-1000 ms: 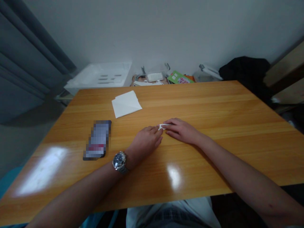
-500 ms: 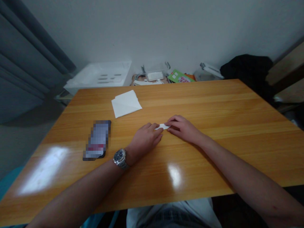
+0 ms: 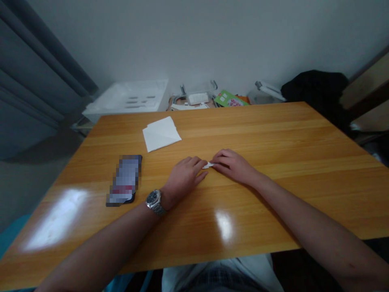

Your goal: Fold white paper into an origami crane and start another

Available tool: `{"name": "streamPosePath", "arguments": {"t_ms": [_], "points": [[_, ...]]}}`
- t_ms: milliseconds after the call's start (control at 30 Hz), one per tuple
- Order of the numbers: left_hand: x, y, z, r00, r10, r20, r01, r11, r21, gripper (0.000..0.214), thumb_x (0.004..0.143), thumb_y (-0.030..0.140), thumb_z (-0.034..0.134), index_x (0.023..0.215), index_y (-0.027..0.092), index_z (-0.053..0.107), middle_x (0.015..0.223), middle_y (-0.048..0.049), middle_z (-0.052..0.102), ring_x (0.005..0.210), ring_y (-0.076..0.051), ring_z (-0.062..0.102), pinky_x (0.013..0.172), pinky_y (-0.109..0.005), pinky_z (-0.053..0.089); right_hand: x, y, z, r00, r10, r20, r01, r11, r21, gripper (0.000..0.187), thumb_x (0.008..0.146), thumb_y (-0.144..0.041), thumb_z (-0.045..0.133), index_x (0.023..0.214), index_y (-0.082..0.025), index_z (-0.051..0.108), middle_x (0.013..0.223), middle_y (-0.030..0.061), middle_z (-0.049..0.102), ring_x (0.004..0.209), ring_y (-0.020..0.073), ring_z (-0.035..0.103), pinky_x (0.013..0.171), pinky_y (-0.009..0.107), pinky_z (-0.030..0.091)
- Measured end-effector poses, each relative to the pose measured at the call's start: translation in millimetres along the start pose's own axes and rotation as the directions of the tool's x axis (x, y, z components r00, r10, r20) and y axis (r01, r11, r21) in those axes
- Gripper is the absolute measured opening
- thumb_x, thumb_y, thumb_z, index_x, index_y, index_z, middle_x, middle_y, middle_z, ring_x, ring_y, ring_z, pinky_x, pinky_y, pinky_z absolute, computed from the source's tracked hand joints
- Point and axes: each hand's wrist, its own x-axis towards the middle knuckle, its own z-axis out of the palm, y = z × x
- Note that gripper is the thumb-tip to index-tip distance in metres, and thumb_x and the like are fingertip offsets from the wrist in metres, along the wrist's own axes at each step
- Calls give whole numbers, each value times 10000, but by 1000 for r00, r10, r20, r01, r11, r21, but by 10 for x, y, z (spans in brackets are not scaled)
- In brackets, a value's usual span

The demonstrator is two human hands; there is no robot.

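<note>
Grey-white wall [image 3: 194, 40] rises behind a honey-coloured wooden tabletop [image 3: 273, 194], and a grey curtain [image 3: 33, 69] hangs beyond the tabletop's left side. Past the tabletop's far edge sit a white plastic tray [image 3: 126, 99], a clear plastic box [image 3: 197, 97], a green booklet [image 3: 229, 99] and a black cloth [image 3: 314, 91], the cloth beyond the far right corner. On the far left part of the tabletop lies a folded white paper napkin [image 3: 161, 134], and nearer the tabletop's left side a phone [image 3: 124, 180] lies flat, its screen pixelated. Near the middle of the tabletop, a small white paper strip [image 3: 208, 165] lies on the wood between the person's two hands. The left hand [image 3: 184, 176], with a steel wristwatch [image 3: 154, 201] on its wrist, rests palm down, its fingertips [image 3: 202, 163] over the strip's left end. The right hand [image 3: 232, 167] is also palm down, its fingers curled slightly and their tips [image 3: 214, 159] against the strip's right end. Both hands pinch the strip lightly between them, neither released nor clenched into a fist; how firm the hold is cannot be told from this view.
</note>
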Motion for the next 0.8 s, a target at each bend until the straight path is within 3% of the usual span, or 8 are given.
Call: {"name": "streamPosePath", "arguments": {"t_ms": [300,533,667,800], "points": [[0,-30,9,1000,-15,-22,14,998,-69,248,1056,369,481,1044,206,667,941,-46,698,875,-213,633,771,-328,460,11,-82,-33,1000,-8,-17,9,1000,16,209,1020,-280,562,954,-196,741,980,91,698,931,214,629,835,370,504],[-17,-35,76,988,-134,-71,114,965,-238,223,1039,377,523,1020,214,674,940,-36,726,855,-192,661,745,-294,460,14,-129,-34,998,28,-57,-21,994,111,222,1026,-296,546,952,-195,730,963,80,674,908,202,630,827,355,507],[-6,-37,86,974,-222,-49,190,914,-358,200,1015,380,560,1034,226,686,952,-18,749,851,-189,688,742,-289,487,13,-120,-22,987,105,-120,-79,976,205,202,1020,-331,560,1044,-213,722,982,72,689,930,202,648,846,357,512],[10,-38,85,955,-292,-47,229,832,-505,163,988,357,596,1019,225,689,945,-8,760,858,-179,715,768,-280,529,3,-112,-3,951,262,-163,-197,922,333,225,987,-403,606,1079,-225,707,1026,68,716,937,212,668,823,351,518]]}}
